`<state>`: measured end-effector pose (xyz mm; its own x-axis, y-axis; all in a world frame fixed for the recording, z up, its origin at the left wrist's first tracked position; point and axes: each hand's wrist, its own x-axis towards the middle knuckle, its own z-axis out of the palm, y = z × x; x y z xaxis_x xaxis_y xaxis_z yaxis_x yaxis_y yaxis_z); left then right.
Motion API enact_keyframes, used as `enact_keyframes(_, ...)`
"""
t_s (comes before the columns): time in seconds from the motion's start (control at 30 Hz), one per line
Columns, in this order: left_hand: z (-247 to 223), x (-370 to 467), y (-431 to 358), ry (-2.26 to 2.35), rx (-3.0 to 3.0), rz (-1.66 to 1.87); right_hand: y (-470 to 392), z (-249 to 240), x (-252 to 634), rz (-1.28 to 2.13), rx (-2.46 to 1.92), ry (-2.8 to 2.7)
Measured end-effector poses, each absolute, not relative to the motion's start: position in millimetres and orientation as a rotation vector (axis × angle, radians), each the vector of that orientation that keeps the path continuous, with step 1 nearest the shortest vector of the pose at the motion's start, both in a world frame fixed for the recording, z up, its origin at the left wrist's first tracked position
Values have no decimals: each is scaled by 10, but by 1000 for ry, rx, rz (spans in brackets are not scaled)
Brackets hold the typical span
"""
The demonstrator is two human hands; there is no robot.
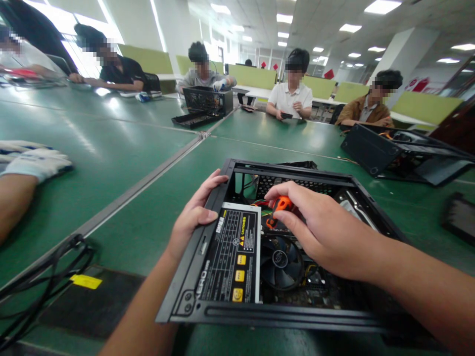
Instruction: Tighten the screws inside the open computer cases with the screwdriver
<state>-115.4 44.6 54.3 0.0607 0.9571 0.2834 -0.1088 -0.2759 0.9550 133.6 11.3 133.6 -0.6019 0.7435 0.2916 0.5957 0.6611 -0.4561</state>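
An open black computer case lies on its side in front of me, its inside facing up. My left hand is closed around the left edge of the case's frame, thumb on top. Over the inside, my right hand grips an orange-and-black screwdriver by its handle; the tip is hidden. Beside the left edge sits a power supply with a black label and yellow marks. To its right are a black cooling fan and a partly shadowed circuit board. Coloured wires show near the screwdriver.
A co-worker's gloved hand rests on the green table at left. Black cables lie at lower left. Another computer case lies at right, and one stands farther back. Several people sit along the far side.
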Motion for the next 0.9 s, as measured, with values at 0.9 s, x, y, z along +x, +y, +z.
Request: enact_keyframes(0.9, 637, -1068, 321, 926, 1319, 1417, 182, 1264, 1286, 214, -845, -2506)
